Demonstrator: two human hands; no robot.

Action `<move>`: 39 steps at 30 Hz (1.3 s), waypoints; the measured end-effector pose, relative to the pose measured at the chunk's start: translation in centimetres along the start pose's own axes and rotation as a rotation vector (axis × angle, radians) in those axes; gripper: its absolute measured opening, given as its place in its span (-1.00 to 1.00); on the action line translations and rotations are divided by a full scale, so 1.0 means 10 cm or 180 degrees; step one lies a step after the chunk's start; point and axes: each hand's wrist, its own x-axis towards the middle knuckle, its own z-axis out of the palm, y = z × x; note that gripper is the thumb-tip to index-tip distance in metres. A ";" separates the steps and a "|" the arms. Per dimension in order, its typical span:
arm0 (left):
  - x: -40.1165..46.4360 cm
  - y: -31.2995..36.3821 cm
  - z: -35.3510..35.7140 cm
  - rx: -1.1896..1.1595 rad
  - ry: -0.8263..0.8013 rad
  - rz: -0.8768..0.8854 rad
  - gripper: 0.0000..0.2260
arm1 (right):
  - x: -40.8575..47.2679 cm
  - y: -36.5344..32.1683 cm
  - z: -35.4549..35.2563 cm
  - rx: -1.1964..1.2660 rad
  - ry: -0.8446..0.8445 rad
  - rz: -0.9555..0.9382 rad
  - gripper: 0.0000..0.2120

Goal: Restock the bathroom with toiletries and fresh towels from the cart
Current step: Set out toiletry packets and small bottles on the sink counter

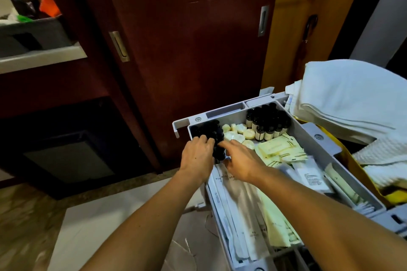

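I have both hands in the cart tray (312, 138). My left hand (197, 157) fingers grip the dark bottles (212, 132); my right hand (241, 160) fingers touch them, grip unclear.

At lower right, the cart tray (326, 145) looks like matt grey moulded plastic. The towels (352, 103) at the right edge are white, ribbed cloth. The bottles (267, 123) look dark and glossy with paper labels. The sliding door (187, 50) is smooth reddish wood with a brushed metal pull (119, 46). The floor (88, 222) is polished stone.
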 end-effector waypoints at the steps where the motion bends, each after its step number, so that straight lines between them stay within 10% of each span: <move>1: 0.00 -0.01 0.02 -0.0011 0.0037 0.0007 -0.64 | 0.01 0.00 0.01 0.0006 0.0022 -0.0015 -0.53; 6: 0.04 -0.04 0.09 -0.0005 0.0100 0.0095 -0.67 | 0.09 0.07 0.15 0.0267 0.0079 0.0088 -0.83; 14: 0.08 -0.11 0.06 -0.0084 0.0129 0.0168 -0.74 | 0.11 0.14 0.12 0.1153 0.0339 0.0464 -0.69; 24: 0.19 -0.01 -0.36 -0.2707 -0.0055 -0.0536 -0.93 | 0.07 -0.01 -0.47 0.4005 0.0272 0.1475 -0.92; 39: -0.14 0.04 -0.76 -0.4558 -0.0814 -0.1013 -0.81 | -0.33 -0.35 -0.66 0.4133 -0.0109 0.1375 -0.79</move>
